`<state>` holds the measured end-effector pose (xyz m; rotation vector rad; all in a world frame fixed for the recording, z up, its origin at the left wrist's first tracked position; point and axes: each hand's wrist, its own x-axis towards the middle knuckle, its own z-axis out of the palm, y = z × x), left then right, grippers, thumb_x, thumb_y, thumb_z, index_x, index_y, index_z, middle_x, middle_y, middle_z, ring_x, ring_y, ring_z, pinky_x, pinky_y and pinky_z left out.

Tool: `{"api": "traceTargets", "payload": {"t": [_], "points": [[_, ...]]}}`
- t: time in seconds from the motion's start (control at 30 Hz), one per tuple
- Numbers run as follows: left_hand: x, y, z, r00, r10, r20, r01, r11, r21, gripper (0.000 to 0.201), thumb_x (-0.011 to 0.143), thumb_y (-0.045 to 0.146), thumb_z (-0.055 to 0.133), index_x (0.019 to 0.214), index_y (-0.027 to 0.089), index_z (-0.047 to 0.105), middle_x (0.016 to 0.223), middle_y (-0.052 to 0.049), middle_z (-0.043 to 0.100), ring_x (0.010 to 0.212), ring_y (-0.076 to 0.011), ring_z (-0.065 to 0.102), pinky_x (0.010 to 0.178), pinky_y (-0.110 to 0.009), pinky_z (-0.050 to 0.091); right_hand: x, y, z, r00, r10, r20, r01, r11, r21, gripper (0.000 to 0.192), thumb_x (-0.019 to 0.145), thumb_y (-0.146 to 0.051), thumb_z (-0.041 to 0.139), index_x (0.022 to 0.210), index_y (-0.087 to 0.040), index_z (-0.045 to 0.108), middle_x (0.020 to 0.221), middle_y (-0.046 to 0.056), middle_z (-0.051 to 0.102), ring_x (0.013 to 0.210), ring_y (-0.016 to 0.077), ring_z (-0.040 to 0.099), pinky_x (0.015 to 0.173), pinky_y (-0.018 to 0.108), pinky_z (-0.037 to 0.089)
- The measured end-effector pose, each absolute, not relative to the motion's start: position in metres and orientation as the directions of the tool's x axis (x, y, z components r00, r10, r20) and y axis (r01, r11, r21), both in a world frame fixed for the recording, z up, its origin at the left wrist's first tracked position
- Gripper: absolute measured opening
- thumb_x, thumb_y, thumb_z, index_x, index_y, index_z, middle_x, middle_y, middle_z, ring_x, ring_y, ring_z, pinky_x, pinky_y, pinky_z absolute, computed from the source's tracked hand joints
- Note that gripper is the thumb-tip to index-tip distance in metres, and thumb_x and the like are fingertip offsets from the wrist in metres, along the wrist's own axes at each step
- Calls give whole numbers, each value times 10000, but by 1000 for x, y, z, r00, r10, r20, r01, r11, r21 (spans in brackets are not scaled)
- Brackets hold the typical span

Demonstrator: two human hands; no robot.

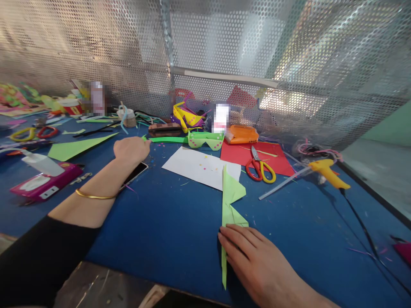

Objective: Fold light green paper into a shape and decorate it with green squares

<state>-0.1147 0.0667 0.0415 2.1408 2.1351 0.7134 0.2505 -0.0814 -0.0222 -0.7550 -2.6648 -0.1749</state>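
R hand [257, 261]: fingers outstretched on lt-green cutout [227, 205]. L hand [131, 150]: fingers curled by green glasses [205, 137], grip unclear.

Your right hand [253, 261] lies flat on the near part of a light-green paper piece with a notched edge [226, 209]. Beyond these fingers, its far end overlaps a white rectangular paper sheet [192, 167]; ahead and rightward, metal scissors with red and yellow handles [256, 162] rest partly on a red paper sheet [233, 152]. Your left hand [131, 149] curls beside a bright-green narrow paper band [168, 140]; its hold is unclear.
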Motion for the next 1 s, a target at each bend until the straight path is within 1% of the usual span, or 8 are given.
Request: {"api": "traceTargets", "payload": {"t": [0.13, 0.2, 0.4, 0.47, 0.53, 0.83, 0.93, 1.0], "points": [[-82, 54, 59, -177, 898, 403, 945, 41, 325, 671, 933, 606, 274, 1209, 92, 605, 1211, -126, 649, 1153, -360, 501, 925, -507, 348, 250, -81, -22, -791, 474, 387, 523, 852, 26, 344, 943, -151, 422, 1205, -123, 642, 1227, 99, 684, 1086, 246, 647, 852, 400, 576], [-62, 47, 65, -171, 876, 451, 935, 0, 355, 568, 951, 520, 325, 1247, 126, 607, 1270, -112, 627, 1150, -322, 523, 926, -456, 370, 251, -81, -23, -789, 473, 392, 525, 851, 29, 343, 949, -154, 413, 1201, -125, 644, 1221, 96, 688, 1078, 249, 652, 844, 405, 581], [5, 22, 68, -72, 922, 381, 759, -197, 621, 298, 879, 383, 544, 906, 156, 736, 669, -10, 712, 606, -127, 616, 612, -237, 471, 251, -80, -25, -799, 460, 387, 514, 856, 45, 338, 942, -154, 424, 1199, -118, 641, 1219, 99, 688, 1075, 253, 657, 835, 410, 591], [26, 13, 65, 52, 976, 212, 502, -210, 839, 252, 869, 324, 552, 904, 149, 731, 616, -5, 688, 545, -120, 604, 532, -222, 448, 250, -79, -25, -798, 460, 389, 513, 857, 39, 339, 932, -143, 428, 1193, -121, 644, 1212, 100, 692, 1070, 249, 660, 837, 407, 592], [42, 3, 60, 187, 976, 108, 343, -168, 924, 236, 870, 301, 551, 888, 150, 731, 601, -5, 676, 544, -116, 605, 520, -211, 441, 251, -79, -24, -798, 453, 398, 509, 860, 39, 354, 921, -114, 411, 1184, -116, 647, 1197, 104, 698, 1061, 250, 667, 827, 407, 597], [58, -11, 26, 396, 917, 40, 297, -169, 940, 219, 879, 268, 540, 935, 159, 721, 615, -2, 669, 620, -138, 630, 663, -258, 488, 257, -74, 16, -708, 337, 621, 495, 863, 97, 312, 929, -76, 462, 1157, -134, 667, 1145, 72, 723, 1160, 191, 612, 969, 326, 496], [57, -12, 25, 479, 876, 59, 282, -217, 934, 203, 870, 225, 520, 848, 162, 712, 680, -9, 683, 647, -141, 630, 669, -262, 486, 250, -54, 30, -648, 387, 657, 637, 748, 188, 318, 912, -124, 565, 1224, -109, 625, 1212, 129, 680, 1212, 253, 567, 1007, 403, 434], [56, -13, 27, 496, 868, 34, 283, -199, 938, 202, 864, 203, 512, 812, 163, 703, 675, -6, 682, 648, -138, 628, 674, -260, 480, 246, -38, 33, -632, 474, 613, 691, 703, 169, 250, 932, -180, 560, 1154, -116, 655, 1112, 135, 706, 1088, 257, 629, 958, 428, 436]]}}
